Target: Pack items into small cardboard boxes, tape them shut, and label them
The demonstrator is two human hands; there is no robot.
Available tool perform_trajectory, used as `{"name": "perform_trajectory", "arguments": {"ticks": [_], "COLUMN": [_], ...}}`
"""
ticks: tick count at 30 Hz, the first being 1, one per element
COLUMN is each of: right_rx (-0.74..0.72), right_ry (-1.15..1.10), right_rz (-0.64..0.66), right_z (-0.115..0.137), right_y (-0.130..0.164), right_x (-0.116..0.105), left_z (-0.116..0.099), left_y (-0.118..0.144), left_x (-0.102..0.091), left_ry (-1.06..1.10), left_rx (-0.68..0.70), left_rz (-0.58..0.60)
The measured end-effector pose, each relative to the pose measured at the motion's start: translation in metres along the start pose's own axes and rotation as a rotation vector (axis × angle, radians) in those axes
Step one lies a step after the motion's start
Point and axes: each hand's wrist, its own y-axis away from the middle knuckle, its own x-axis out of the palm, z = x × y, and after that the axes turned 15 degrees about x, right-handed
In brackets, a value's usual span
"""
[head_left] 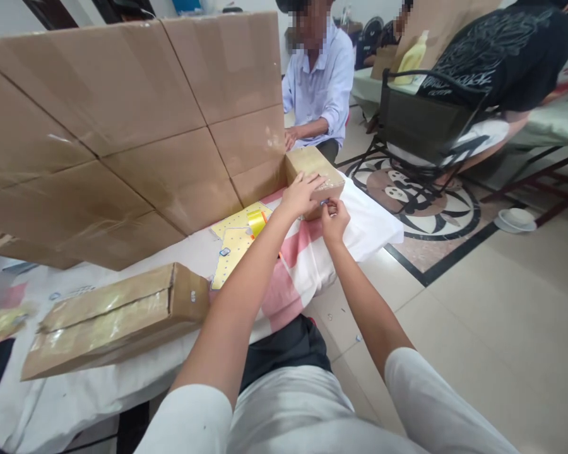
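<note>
My left hand (pixel 303 194) lies on top of a small taped cardboard box (pixel 313 165), its fingers stretched out. Against the near end of that box, my right hand (pixel 335 221) pinches a small blue-and-white piece (pixel 324 202) that looks like a sticker. Beside my left forearm are yellow sheets with blue dots (pixel 231 249), partly hidden by the arm, with a small blue-and-white label (pixel 224 252) on them. A roll of yellow tape (pixel 256 222) sits there too, partly covered by the forearm.
Large cardboard boxes (pixel 165 170) form a wall along the table's far side. A long taped box (pixel 123 315) lies at left on the cloth-covered table (pixel 284 296). Across from me sits a person in a light blue shirt (pixel 329 75). Another person occupies a folding chair (pixel 430 126) at right.
</note>
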Motion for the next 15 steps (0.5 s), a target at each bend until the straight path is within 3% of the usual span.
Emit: {"name": "perform_trajectory", "arguments": {"ticks": [7, 9, 12, 15], "right_rx": [0.031, 0.035, -0.036, -0.043], "right_ry": [0.11, 0.127, 0.097, -0.038], "right_rz": [0.048, 0.119, 0.294, 0.475], "right_z": [0.008, 0.016, 0.035, 0.056], "right_y": [-0.001, 0.006, 0.036, 0.086], "right_x": [-0.001, -0.006, -0.019, -0.029], "left_z": [-0.004, -0.003, -0.003, -0.004], "left_y": [-0.002, -0.002, -0.002, -0.004], "left_x": [-0.003, -0.003, -0.004, -0.007], "left_ry": [-0.026, -0.033, -0.041, -0.042], "left_rx": [-0.017, -0.021, -0.02, -0.021], "left_rz": [0.01, 0.014, 0.028, 0.053]}}
